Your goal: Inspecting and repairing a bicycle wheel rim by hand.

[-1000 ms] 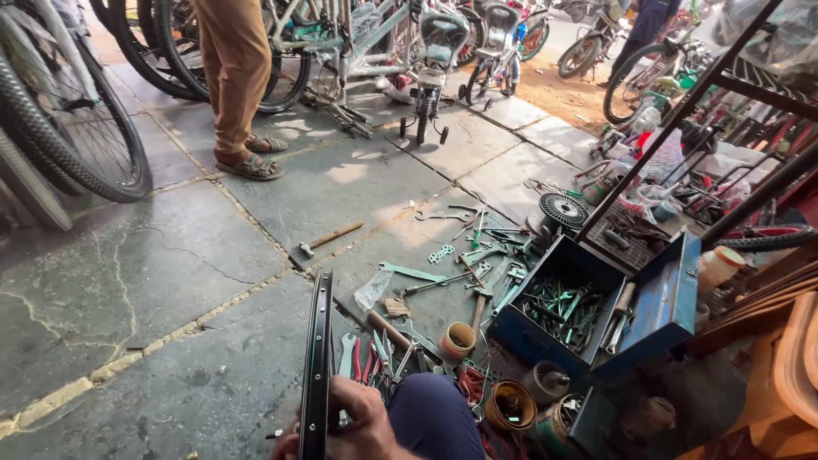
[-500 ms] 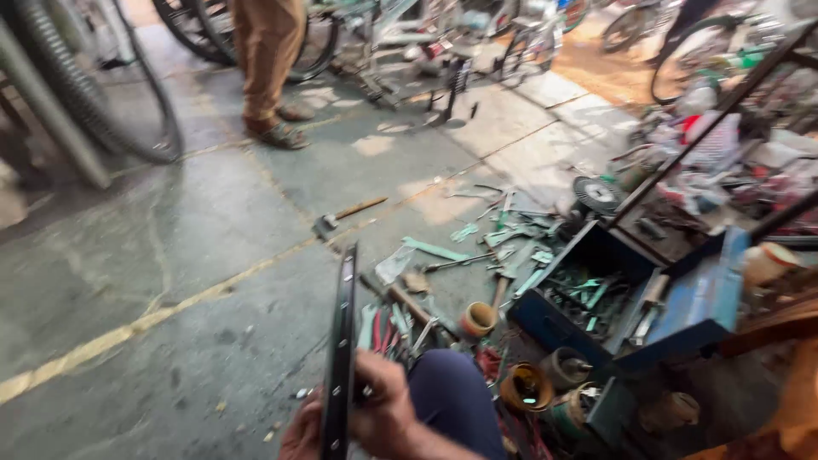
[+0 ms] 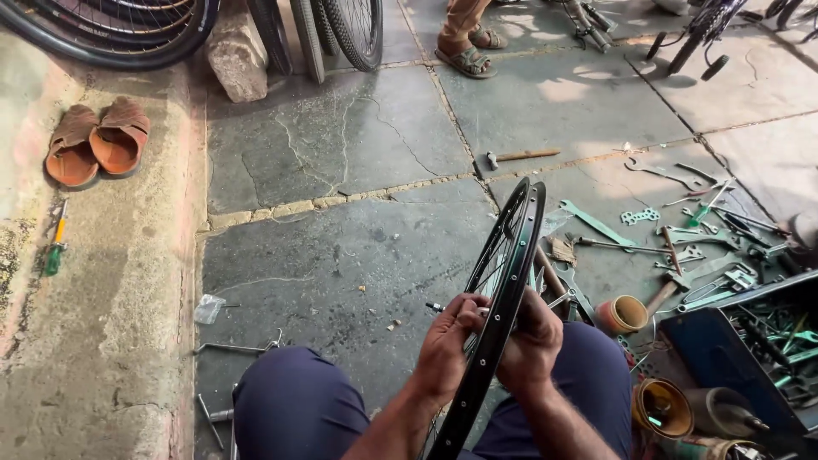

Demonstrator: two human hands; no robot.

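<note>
A black bicycle wheel rim (image 3: 509,255) with thin spokes stands upright between my knees, edge toward me. My left hand (image 3: 449,341) is on its left side, fingers pinched on a small screwdriver-like tool (image 3: 436,307) at the rim's inner face. On the right side, my right hand (image 3: 532,339) grips the rim. Both knees in dark blue trousers (image 3: 294,405) frame the wheel.
Spanners and other tools (image 3: 682,247) lie scattered on the stone floor to the right, by a blue toolbox (image 3: 741,349) and small tins (image 3: 622,313). A hammer (image 3: 520,157) lies ahead. Brown sandals (image 3: 95,140) and a green screwdriver (image 3: 54,247) at left. Bicycle tyres (image 3: 341,30) and another person's sandalled feet (image 3: 469,51) beyond.
The view has swung left and down. The rim now stands centred between my knees, and both hands have closed on it, the left one with a small tool.
</note>
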